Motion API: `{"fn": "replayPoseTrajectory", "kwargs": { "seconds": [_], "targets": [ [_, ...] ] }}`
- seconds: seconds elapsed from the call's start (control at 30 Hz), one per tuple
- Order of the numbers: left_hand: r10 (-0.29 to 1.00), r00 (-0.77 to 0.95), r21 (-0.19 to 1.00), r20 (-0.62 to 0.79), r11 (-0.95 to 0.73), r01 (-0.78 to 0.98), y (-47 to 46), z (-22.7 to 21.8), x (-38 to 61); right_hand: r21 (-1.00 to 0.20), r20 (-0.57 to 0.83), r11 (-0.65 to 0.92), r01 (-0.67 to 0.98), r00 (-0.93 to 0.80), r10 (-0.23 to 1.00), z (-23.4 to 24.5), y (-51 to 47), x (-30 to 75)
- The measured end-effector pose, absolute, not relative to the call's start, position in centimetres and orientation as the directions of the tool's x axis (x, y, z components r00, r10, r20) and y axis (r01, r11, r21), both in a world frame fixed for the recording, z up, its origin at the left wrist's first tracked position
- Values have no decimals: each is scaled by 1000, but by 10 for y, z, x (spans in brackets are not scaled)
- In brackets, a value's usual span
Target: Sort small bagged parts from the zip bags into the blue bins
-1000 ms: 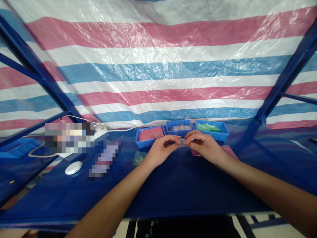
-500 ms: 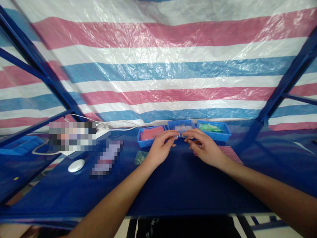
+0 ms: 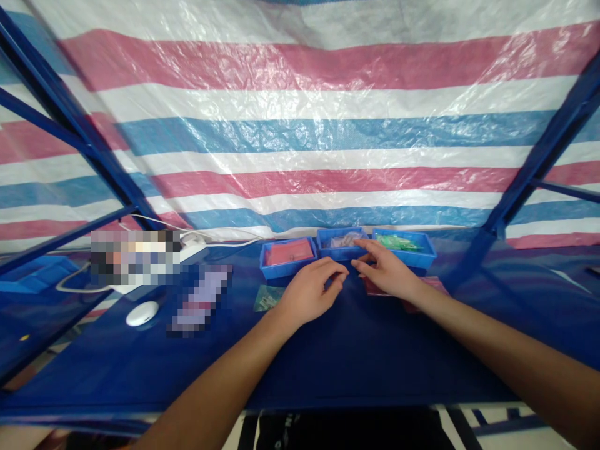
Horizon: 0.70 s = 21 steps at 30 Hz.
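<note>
My left hand (image 3: 312,290) hovers over the blue table, its thumb and fingertips bent into a pinch; whatever they hold, if anything, is too small to make out. Just right of it, my right hand (image 3: 387,270) has thumb and fingers apart, the fingertips near the front of the middle blue bin (image 3: 342,252). Clear plastic bags (image 3: 345,240) lie in that bin. A pinkish-red packet (image 3: 377,289) is partly under my right hand, and another (image 3: 435,285) shows beyond the wrist. Beside my left wrist is a small greenish clear bag (image 3: 267,299) with little parts inside.
The left bin (image 3: 285,270) holds pink-red packets (image 3: 289,251); the right bin (image 3: 417,257) holds green packets (image 3: 392,241). A white round case (image 3: 142,314), a blurred-out flat item (image 3: 201,300) and a power strip with cables stand left. Blue frame posts flank a striped sheet.
My left hand has come nearer and turned, its fingers bending into a pinch. My right hand has shifted slightly and its fingers have spread. More of the middle bin shows.
</note>
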State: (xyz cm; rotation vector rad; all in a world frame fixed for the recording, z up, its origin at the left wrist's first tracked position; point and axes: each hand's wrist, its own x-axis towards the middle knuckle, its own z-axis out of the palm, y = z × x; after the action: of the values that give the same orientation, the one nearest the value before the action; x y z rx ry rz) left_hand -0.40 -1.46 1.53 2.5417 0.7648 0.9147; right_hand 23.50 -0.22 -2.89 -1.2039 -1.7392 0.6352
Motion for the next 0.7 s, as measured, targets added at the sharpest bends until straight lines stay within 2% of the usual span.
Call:
{"fn": "replayPoseTrajectory", "kwargs": {
  "seconds": [0.23,0.37,0.47,0.6,0.7],
  "targets": [
    [555,715,366,425,-828,426,-15,13,-6,-747,440,414,520,-80,894,-33,-1,241],
    [561,735,319,380,-826,465,-18,23,-10,-718,474,452,529,-105,874,-29,-10,239],
    [569,762,240,310,-822,516,-25,33,-16,-691,498,490,532,-141,856,-22,-20,236],
    [695,667,89,268,-707,701,-47,38,-32,-700,472,487,522,-172,864,-17,-30,232],
    [838,468,29,282,-495,868,-67,30,-49,-700,475,493,516,-179,862,-16,-33,229]
  ]
}}
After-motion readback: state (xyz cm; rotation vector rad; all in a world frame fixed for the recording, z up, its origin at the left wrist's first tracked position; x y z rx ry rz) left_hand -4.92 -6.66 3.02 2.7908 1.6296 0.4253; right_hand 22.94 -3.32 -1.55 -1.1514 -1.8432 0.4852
